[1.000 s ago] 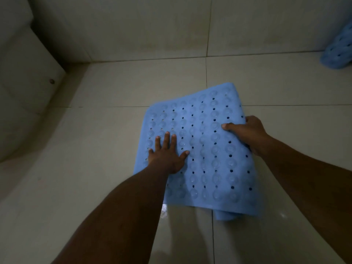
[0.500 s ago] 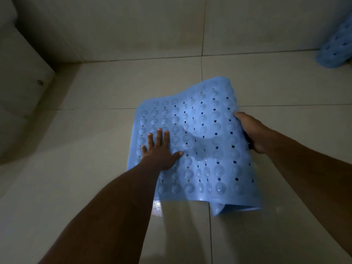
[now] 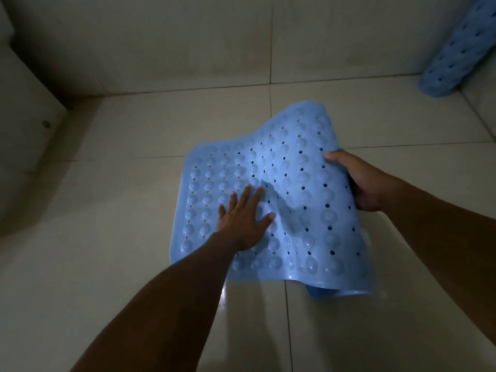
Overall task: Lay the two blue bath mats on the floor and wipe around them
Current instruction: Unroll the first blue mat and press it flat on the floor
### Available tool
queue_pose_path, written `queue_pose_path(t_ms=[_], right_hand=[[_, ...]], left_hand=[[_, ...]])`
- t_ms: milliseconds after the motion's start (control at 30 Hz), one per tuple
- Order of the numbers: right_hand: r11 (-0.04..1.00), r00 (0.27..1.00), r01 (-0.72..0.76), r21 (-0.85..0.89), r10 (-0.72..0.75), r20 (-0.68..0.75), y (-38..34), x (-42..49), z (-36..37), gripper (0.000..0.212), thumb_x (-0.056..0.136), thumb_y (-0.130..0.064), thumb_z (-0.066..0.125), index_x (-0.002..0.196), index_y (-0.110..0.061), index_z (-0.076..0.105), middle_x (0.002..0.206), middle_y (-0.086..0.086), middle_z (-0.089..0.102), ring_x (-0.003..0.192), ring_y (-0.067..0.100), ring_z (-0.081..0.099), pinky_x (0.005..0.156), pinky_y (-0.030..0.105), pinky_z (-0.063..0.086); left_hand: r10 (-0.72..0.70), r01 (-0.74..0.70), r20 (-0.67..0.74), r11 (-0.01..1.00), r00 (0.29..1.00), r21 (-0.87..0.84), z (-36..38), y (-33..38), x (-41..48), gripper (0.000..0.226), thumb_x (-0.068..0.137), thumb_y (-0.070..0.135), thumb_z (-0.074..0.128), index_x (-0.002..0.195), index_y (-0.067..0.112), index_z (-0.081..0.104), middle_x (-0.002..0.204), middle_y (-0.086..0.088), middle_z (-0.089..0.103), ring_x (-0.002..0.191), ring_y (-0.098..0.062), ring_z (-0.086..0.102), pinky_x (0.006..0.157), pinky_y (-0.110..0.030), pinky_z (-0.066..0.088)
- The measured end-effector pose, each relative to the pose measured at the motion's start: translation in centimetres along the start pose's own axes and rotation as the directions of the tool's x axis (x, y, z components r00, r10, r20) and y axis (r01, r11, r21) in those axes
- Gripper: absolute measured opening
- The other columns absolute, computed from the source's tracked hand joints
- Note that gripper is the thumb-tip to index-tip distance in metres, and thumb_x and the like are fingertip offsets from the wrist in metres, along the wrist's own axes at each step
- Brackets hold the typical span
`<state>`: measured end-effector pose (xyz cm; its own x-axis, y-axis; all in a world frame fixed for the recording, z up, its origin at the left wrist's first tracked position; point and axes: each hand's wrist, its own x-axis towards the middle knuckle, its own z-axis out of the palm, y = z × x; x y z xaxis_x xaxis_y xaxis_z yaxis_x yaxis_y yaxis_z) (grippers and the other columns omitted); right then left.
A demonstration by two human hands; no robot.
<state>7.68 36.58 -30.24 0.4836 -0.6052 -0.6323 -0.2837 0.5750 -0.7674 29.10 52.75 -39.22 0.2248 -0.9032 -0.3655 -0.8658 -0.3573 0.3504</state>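
Observation:
A blue bath mat (image 3: 303, 183), dotted with holes and suction cups facing up, lies on the tiled floor in the middle of the view. My left hand (image 3: 243, 220) presses flat on its left half, fingers spread. My right hand (image 3: 358, 179) grips the mat's right edge and holds that side lifted off the floor, so the mat bulges upward. A folded layer of the mat shows under its near right corner. The second blue mat (image 3: 456, 49) leans rolled against the wall at the far right.
Pale tiled floor (image 3: 134, 264) stretches on all sides, with a wet shine near the mat's front edge. A tiled wall (image 3: 188, 41) closes the far side. A low ledge (image 3: 24, 130) rises at the left.
My right hand has raised the mat's right edge higher, so the mat now bulges up. My left hand stays pressed flat on the left half.

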Motion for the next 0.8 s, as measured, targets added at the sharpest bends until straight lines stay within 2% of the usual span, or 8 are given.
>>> queue_pose_path(t_ms=[133,267,333,433,533,600,733,800], right_hand=[[0.999,0.982,-0.037,-0.034,0.030,-0.186,-0.4,-0.3,-1.1,0.049,0.089,-0.042,0.063,0.128,-0.013,0.066,0.117,0.014,0.074,0.109,0.035,0.070,0.097,0.047,0.054],[0.988,0.942,-0.051,-0.149,-0.002,-0.334,-0.6,-0.7,-3.1,0.057,0.075,-0.033,0.086,0.119,-0.003,0.066,0.107,0.015,0.075,0.090,0.033,0.074,0.074,0.042,0.061],[0.985,0.948,-0.065,-0.159,0.011,-0.319,-0.7,-0.9,-4.0,0.053,0.075,-0.028,0.086,0.117,-0.002,0.067,0.106,0.015,0.076,0.090,0.033,0.075,0.073,0.042,0.061],[0.985,0.977,-0.130,-0.114,0.108,-0.186,-1.1,-1.3,-4.8,0.041,0.086,-0.022,0.072,0.124,-0.006,0.066,0.113,0.015,0.075,0.103,0.035,0.072,0.086,0.046,0.059],[0.972,0.979,-0.200,-0.119,0.195,-0.051,-2.0,-1.7,-5.3,0.032,0.092,-0.016,0.057,0.122,-0.007,0.064,0.118,0.016,0.072,0.098,0.033,0.071,0.081,0.042,0.059],[0.957,0.978,-0.208,-0.201,0.199,-0.063,-2.5,-1.4,-5.4,0.033,0.091,-0.012,0.061,0.122,-0.004,0.063,0.118,0.019,0.073,0.098,0.033,0.071,0.085,0.043,0.059],[0.900,0.927,-0.133,-0.414,-0.035,-0.374,-2.3,-0.1,-6.2,0.036,0.077,-0.011,0.083,0.106,-0.001,0.065,0.108,0.018,0.071,0.083,0.031,0.070,0.077,0.042,0.059],[0.861,0.861,-0.108,-0.498,-0.169,-0.480,-1.9,0.1,-6.6,0.057,0.064,-0.024,0.093,0.108,-0.006,0.063,0.113,0.013,0.068,0.090,0.029,0.068,0.080,0.041,0.058]], left_hand=[[-0.090,0.092,0.083,0.995,0.992,-0.027,-0.3,2.3,0.3,0.092,0.078,0.095,0.022,0.153,0.055,-0.013,0.169,0.009,-0.016,0.153,-0.043,-0.014,0.111,-0.080,-0.003],[-0.219,0.220,0.172,0.975,0.960,0.018,-1.0,4.2,0.9,0.107,0.068,0.102,0.023,0.158,0.049,-0.002,0.169,0.007,-0.016,0.151,-0.048,-0.018,0.106,-0.084,-0.005],[-0.264,0.257,0.180,0.964,0.947,0.062,-0.7,5.1,1.3,0.118,0.064,0.104,0.026,0.159,0.043,-0.004,0.169,0.003,-0.020,0.149,-0.052,-0.019,0.105,-0.085,-0.004],[-0.313,0.300,0.163,0.948,0.935,0.104,0.2,6.1,1.9,0.127,0.061,0.105,0.029,0.160,0.035,-0.010,0.167,-0.004,-0.025,0.147,-0.056,-0.021,0.106,-0.084,-0.006],[-0.323,0.303,0.142,0.942,0.936,0.145,0.6,6.3,2.3,0.123,0.070,0.099,0.032,0.160,0.030,-0.014,0.166,-0.007,-0.028,0.146,-0.057,-0.021,0.111,-0.079,-0.007],[-0.324,0.301,0.143,0.940,0.935,0.159,0.7,6.1,2.4,0.117,0.075,0.095,0.034,0.159,0.031,-0.017,0.165,-0.007,-0.030,0.146,-0.057,-0.022,0.112,-0.078,-0.005],[-0.324,0.313,0.166,0.945,0.931,0.092,0.4,5.3,2.8,0.108,0.082,0.087,0.040,0.157,0.037,-0.019,0.164,0.000,-0.032,0.145,-0.058,-0.022,0.111,-0.080,0.012],[-0.325,0.319,0.184,0.946,0.928,0.063,0.0,4.8,3.1,0.106,0.083,0.084,0.044,0.157,0.040,-0.018,0.164,0.002,-0.032,0.145,-0.058,-0.022,0.111,-0.080,0.015]])
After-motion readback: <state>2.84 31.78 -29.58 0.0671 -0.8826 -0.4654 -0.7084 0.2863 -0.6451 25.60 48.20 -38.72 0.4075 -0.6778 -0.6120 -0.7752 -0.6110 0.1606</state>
